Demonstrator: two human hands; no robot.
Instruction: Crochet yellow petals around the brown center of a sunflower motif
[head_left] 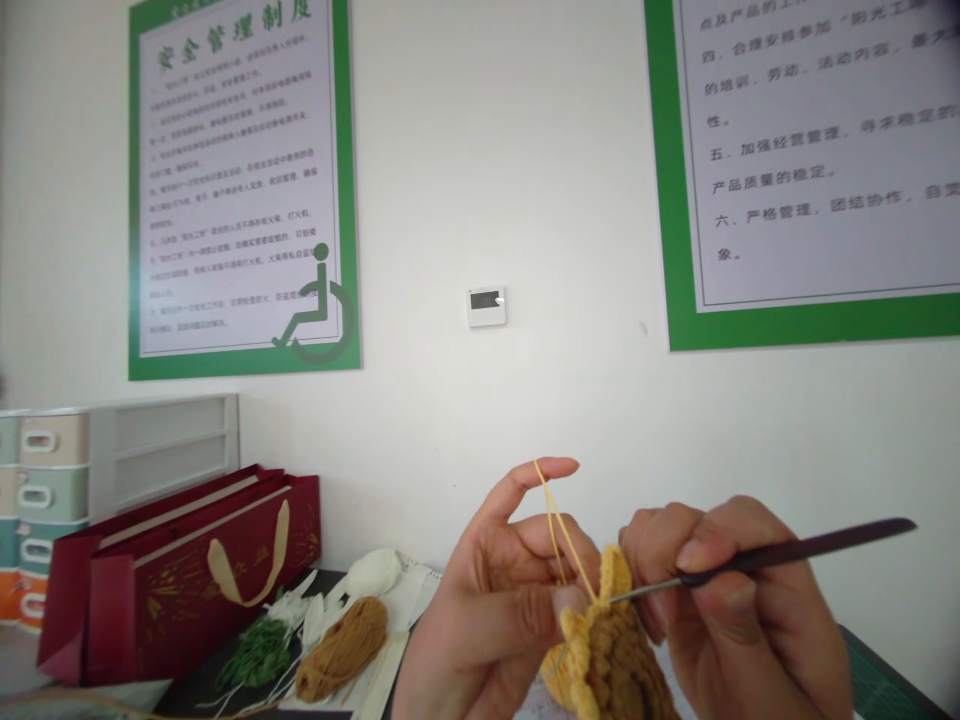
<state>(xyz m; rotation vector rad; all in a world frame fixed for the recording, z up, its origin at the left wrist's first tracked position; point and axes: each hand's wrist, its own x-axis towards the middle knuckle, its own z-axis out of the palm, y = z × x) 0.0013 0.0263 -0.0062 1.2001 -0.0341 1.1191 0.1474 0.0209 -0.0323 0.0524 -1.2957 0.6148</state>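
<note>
My left hand [502, 600] pinches the yellow edge of a crocheted piece [619, 655], which has a brown middle. Yellow yarn [559, 510] loops over its raised index finger and runs down to the piece. In my right hand [742, 600] is a crochet hook [810, 550] with a dark handle, held between thumb and fingers and pointing left. The hook's metal tip meets the yellow stitches between both hands. The lower part of the piece is cut off by the frame's bottom edge.
Left of my hands lie a brown yarn ball [343, 648], green yarn [256, 652] and white yarn [373, 572]. Dark red gift bags [202, 580] stand beside drawer boxes [54, 495]. A green mat [885, 680] shows at lower right. Posters hang on the wall behind.
</note>
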